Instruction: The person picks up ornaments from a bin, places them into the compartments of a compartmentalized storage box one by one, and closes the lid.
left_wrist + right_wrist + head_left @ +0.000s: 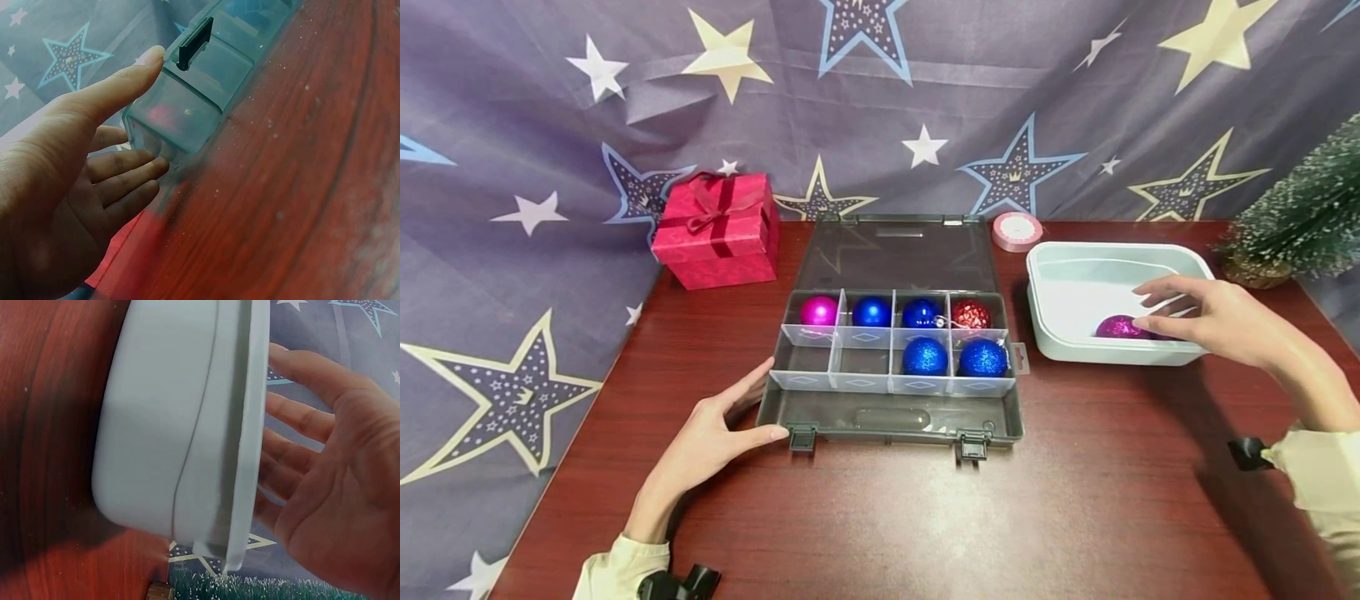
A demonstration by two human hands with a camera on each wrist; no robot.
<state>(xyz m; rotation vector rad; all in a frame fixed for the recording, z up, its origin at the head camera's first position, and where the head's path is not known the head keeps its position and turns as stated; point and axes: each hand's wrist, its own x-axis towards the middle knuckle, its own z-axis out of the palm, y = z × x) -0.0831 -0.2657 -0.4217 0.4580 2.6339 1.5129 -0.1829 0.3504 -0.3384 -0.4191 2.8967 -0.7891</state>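
Observation:
A dark see-through divided case (891, 417) lies with its lid (898, 258) raised. Its back row holds a magenta ball (818, 311), a matte blue ball (871, 312), a shiny blue ball (921, 314) and a red ball (971, 314). Two glittery blue balls (925, 357) sit in the front row's right compartments. My left hand (703, 437) touches the case's front left corner, thumb on the front rim. Over the white bin (1052, 342) reaches my right hand (1232, 321), fingers spread and relaxed. A glittery purple ball (1118, 327) lies by its thumb; another beside it is mostly hidden.
A red gift box (718, 229) stands at the back left. Behind the case lies a roll of pink ribbon (1017, 231). A small frosted tree (1296, 208) stands to the right of the bin, and a star-patterned cloth (917, 108) hangs behind the table.

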